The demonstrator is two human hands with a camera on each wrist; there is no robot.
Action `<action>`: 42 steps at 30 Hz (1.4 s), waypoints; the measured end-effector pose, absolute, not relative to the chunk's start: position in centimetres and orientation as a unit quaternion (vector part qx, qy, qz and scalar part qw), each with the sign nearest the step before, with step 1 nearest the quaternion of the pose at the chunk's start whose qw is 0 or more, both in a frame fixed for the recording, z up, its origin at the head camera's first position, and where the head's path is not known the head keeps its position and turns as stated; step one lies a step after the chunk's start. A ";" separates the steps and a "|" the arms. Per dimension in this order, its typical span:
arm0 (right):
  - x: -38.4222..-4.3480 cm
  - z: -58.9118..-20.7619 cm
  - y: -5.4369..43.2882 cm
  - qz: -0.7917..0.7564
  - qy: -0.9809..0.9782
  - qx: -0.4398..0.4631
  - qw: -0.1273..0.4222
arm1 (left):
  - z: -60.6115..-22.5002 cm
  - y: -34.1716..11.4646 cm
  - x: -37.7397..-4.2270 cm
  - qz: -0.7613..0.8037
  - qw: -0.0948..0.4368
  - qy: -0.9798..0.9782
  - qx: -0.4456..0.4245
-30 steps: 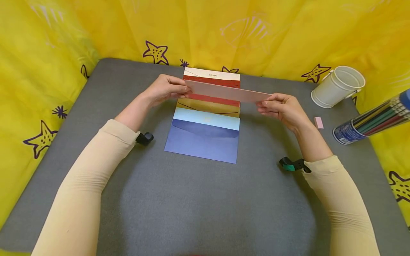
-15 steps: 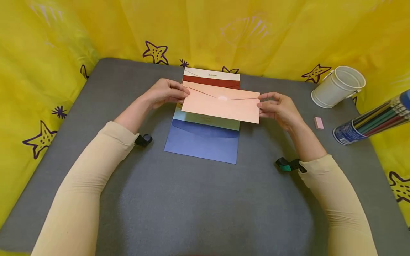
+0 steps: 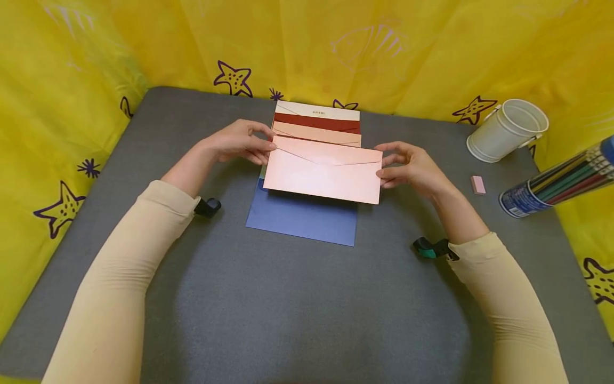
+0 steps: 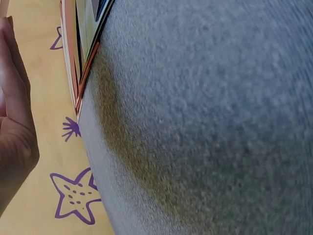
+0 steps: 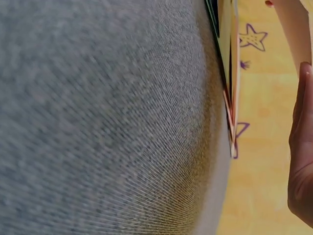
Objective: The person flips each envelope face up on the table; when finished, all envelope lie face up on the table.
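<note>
Between both hands a pink envelope (image 3: 321,173) is held by its short ends, its flap side facing up and its near edge tipped down. My left hand (image 3: 240,141) pinches the left end, my right hand (image 3: 405,165) the right end. Beneath and behind it lies an overlapping row of envelopes: a white one (image 3: 292,106) at the back, a dark red one (image 3: 331,124), a peach one (image 3: 312,130), and a blue one (image 3: 302,217) nearest me. The held envelope covers those between. In the left wrist view the row's layered edges (image 4: 80,54) show side-on.
At the right stand a white metal bucket (image 3: 494,138) and a blue tin (image 3: 523,197) of pencils, with a pink eraser (image 3: 478,185) left of the tin. A yellow printed curtain (image 3: 297,48) hangs behind the grey table (image 3: 288,309).
The held envelope was almost edge-on, then turned its flap side up. Both hands have come slightly down and toward me. A peach envelope now shows in the row behind it.
</note>
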State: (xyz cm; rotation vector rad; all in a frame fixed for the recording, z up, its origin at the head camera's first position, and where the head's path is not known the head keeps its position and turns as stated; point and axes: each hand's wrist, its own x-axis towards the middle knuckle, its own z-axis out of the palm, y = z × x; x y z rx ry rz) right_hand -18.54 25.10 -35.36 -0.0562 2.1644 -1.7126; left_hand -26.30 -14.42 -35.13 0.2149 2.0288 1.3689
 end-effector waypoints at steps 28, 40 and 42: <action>-16.8 -37.7 21.3 -0.418 0.802 -0.076 0.419 | -35.6 -16.0 -25.5 0.248 0.572 0.765 0.161; -16.7 -37.6 21.2 -0.399 0.815 -0.072 0.413 | -35.7 -15.4 -25.5 0.236 0.563 0.779 0.142; -16.7 -37.6 21.2 -0.398 0.816 -0.075 0.412 | -35.7 -15.4 -25.5 0.234 0.564 0.779 0.139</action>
